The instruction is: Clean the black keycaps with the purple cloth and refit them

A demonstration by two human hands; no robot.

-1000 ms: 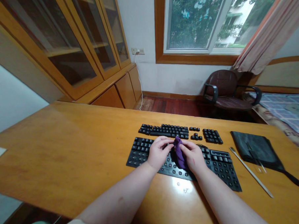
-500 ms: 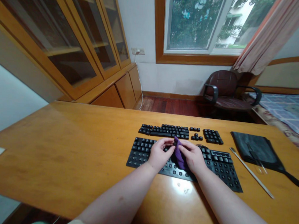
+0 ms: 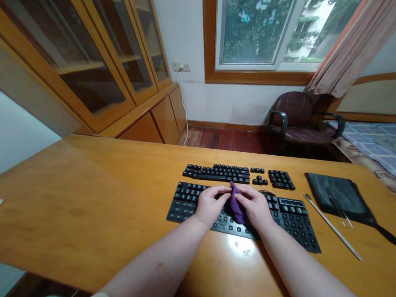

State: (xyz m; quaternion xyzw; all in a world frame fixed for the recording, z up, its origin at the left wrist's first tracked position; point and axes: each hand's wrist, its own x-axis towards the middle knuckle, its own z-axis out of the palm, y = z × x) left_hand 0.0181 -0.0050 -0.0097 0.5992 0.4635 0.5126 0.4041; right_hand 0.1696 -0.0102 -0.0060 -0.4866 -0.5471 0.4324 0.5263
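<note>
My left hand (image 3: 211, 205) is closed, its thumb and fingers pinched at the near side of a purple cloth (image 3: 237, 210). A small black piece, by its look a keycap, showed at these fingertips a moment ago; the fingers now mostly cover it. My right hand (image 3: 254, 205) grips the cloth between thumb and fingers, and the cloth's lower end hangs down. Both hands are above a black keyboard (image 3: 296, 227), with many of its keys off and the bare key posts showing. Behind it, loose black keycaps (image 3: 215, 173) lie in rows on the wooden desk (image 3: 104, 192).
To the right are a thin white brush (image 3: 332, 226) and a black pouch (image 3: 338, 197) with a wire puller (image 3: 340, 208) on it. An office chair (image 3: 295, 118) stands beyond the desk, near a bed (image 3: 378, 145). A glass-door cabinet (image 3: 110, 82) is at the left.
The fingers of my left hand have closed further against the cloth, covering the small black piece. Both hands stay in nearly the same place; the view has shifted slightly.
</note>
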